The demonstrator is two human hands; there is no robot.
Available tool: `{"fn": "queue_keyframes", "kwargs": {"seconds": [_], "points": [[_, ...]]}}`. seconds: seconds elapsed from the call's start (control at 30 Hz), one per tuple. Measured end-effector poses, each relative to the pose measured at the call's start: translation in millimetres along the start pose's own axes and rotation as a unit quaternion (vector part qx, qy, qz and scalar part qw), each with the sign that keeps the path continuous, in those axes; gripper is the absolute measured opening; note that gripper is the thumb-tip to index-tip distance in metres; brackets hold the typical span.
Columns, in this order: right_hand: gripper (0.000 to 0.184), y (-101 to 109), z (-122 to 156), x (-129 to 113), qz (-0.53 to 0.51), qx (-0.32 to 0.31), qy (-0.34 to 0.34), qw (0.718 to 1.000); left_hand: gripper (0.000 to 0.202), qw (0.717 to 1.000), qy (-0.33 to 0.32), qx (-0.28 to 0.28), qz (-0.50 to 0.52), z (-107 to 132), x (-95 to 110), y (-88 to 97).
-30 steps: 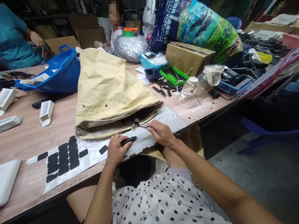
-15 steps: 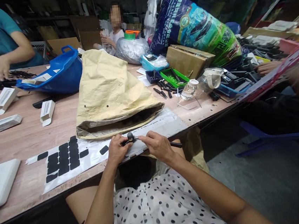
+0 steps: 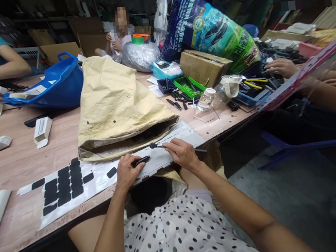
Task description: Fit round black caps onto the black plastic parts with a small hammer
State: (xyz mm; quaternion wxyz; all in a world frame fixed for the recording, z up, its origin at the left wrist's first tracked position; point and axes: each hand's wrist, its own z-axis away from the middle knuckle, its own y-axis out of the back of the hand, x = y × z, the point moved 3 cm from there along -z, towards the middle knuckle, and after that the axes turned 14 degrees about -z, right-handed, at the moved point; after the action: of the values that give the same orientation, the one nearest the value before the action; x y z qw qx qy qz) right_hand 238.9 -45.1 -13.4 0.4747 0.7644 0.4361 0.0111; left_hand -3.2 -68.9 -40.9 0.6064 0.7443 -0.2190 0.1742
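At the desk's (image 3: 17, 168) near edge, the fingers of the left hand (image 3: 127, 170) pinch a small black pen-like piece (image 3: 141, 161) over a white board (image 3: 183, 137). The fingers of the right hand (image 3: 184, 155) pinch the handle of a small hammer (image 3: 153, 145), its head apart from the piece. A yellow sack (image 3: 112, 99) gapes just behind.

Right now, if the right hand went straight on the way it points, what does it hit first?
Probably the yellow sack, at its open end, with the hammer in the right hand touching first. Depth is unclear from this single view; it might pass above.
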Motion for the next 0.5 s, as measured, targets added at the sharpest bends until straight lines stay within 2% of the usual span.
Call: {"fn": "queue_keyframes", "kwargs": {"seconds": [0.13, 0.3, 0.4, 0.5], "points": [[0.021, -5.8, -4.3, 35.5, -0.001, -0.071, 0.059, 0.996, 0.014, 1.000, -0.012, 0.009, -0.019, -1.1, -2.0, -1.6], [0.021, -16.7, -6.5, 51.2, -0.029, -0.080, 0.036, 0.996, 0.013, 0.999, -0.033, 0.027, -0.005, 0.7, 2.3, 6.2], [0.022, -18.7, -6.3, 48.6, -0.039, -0.086, 0.024, 0.995, 0.012, 0.995, -0.083, 0.046, 0.027, 19.1, 18.6, 15.8], [0.023, -17.8, -5.8, 46.4, -0.039, -0.089, 0.023, 0.995, 0.013, 0.986, -0.152, -0.008, 0.069, 52.0, 35.3, 11.3]]}}
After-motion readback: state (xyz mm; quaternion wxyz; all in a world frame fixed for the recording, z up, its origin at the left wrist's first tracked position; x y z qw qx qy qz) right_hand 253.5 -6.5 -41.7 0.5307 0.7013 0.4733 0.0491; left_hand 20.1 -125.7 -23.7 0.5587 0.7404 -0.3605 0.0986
